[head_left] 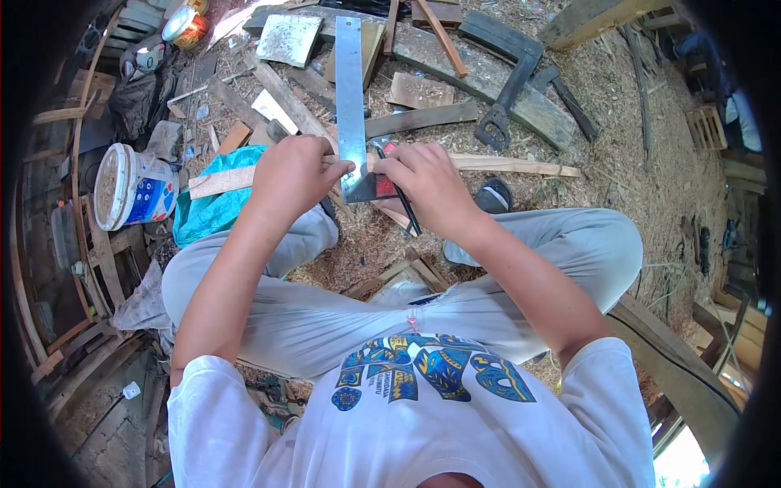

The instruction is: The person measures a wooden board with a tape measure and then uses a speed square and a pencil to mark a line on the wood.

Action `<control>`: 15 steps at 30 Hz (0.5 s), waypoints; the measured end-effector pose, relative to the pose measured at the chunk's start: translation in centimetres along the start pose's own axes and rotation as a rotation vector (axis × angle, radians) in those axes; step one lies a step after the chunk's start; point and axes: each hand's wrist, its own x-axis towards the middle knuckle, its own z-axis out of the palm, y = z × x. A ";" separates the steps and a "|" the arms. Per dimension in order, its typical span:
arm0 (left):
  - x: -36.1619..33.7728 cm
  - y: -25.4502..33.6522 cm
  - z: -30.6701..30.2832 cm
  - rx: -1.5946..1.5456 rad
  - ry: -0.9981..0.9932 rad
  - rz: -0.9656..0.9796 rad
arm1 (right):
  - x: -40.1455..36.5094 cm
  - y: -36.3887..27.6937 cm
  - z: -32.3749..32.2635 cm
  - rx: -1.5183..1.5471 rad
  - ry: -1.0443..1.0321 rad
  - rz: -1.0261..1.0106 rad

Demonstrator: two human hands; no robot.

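A long pale wooden strip (221, 182) lies crosswise in front of me, above my lap. Against it sits a try square, its steel blade (350, 89) pointing away from me and its dark and red stock (380, 186) on the near side. My left hand (294, 177) is closed round the strip, thumb pressed on the square's blade. My right hand (429, 185) pinches a slim black pencil (404, 200), upper tip close to the blade's right edge. Its fingers are beside the stock and strip, and hide part of both.
A wooden-framed saw (508, 98) and a hammer-like tool (573, 106) lie beyond on the shaving-covered ground. Several boards (421, 119) are scattered ahead. Left are a white bucket (130, 187) and a turquoise bag (213, 213). A thick beam (675, 358) stands at the right.
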 end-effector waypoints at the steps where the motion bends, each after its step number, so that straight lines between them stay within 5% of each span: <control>1: 0.0 0.0 0.0 -0.018 -0.003 -0.001 | 0.0 0.0 -0.1 0.003 -0.011 0.021; 15: 0.4 -0.2 0.8 0.012 0.091 0.084 | 0.0 1.4 -1.0 -0.133 -0.019 0.136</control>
